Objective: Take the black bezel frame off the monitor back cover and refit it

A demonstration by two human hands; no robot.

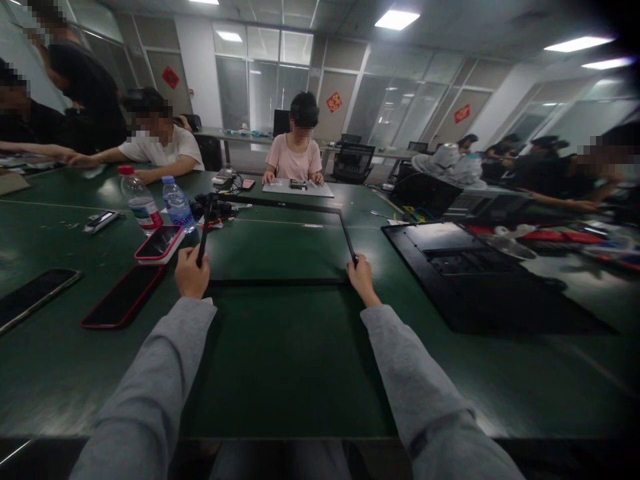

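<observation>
Frame (280, 283) held two-handed
Opposite sides are gripped by left hand (193, 275) and right hand (362, 273) fingers, presumably for balanced support over the tabletop (280, 360).

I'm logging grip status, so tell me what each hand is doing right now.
Left hand: closed, holding the left side of the black frame.
Right hand: closed, holding its right side.
</observation>
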